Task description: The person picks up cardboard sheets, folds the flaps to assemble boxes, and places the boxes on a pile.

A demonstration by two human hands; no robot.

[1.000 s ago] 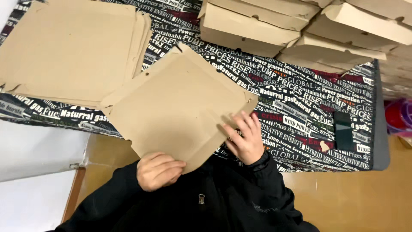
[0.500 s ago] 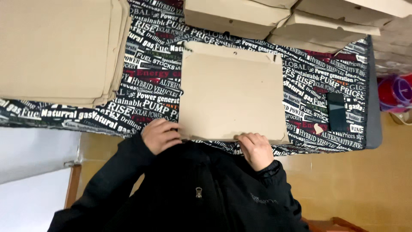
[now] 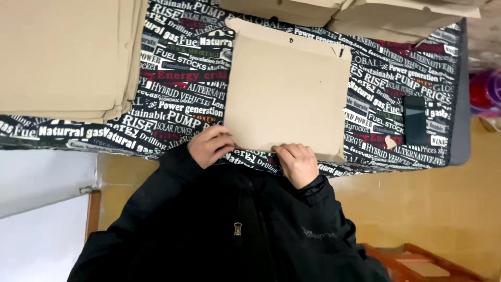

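- Gripping the near edge of a flat brown cardboard box blank (image 3: 287, 94), a person in a black zip-up jacket (image 3: 235, 230) works at a table covered with a black cloth printed in white and red lettering (image 3: 177, 99).
- Curled over the blank's near left corner, the left hand (image 3: 210, 146) has its fingers bent and held close together, fingertips on the cardboard edge.
- Set at the near edge further along, the right hand (image 3: 296, 163) has its fingers pressed together and folded onto the cardboard; whether the thumb sits under the sheet cannot be told.
- Lying flat on the cloth, the blank sits in the middle of the table, squared to the person, with a narrow flap and small notches along its far edge.
- Stacked to the left, well apart from the hands, a pile of flat brown cardboard sheets (image 3: 62, 57) fills that end of the table.
- Ranged along the far side, just beyond the blank, are folded brown cardboard boxes (image 3: 365, 15).
- Resting to the right of the blank, near the table's end, is a dark rectangular phone-like slab (image 3: 415, 120).
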